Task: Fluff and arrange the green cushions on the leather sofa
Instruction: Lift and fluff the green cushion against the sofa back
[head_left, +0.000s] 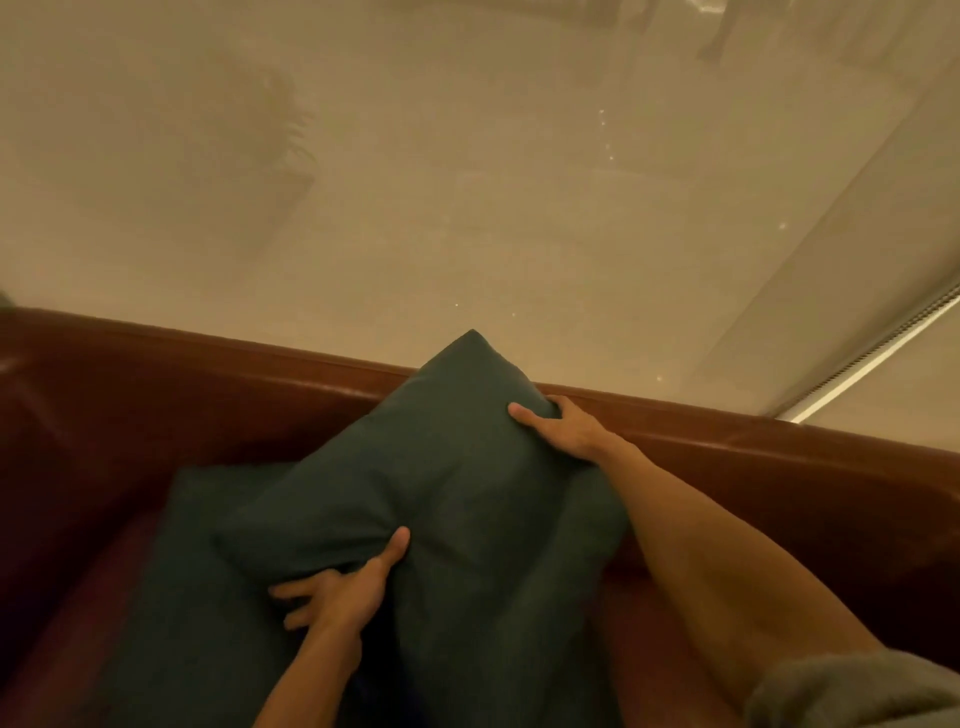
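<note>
Against the back of the leather sofa (727, 457), my right hand (563, 428) grips the upper edge of the green cushion (441, 483) and my left hand (348, 590) pinches its lower edge, probably to shake it plump above the second cushion (176, 597).

Both hands are closed on the upper green cushion (436, 483). Left hand (345, 592) pinches its near-left edge, thumb up on top of the fabric, fingers curled underneath, bare forearm running back toward the camera. Right hand (558, 426) grips the far-right side near the top corner, thumb on the front, arm stretched out, grey sleeve (852, 693) pushed up.
</note>
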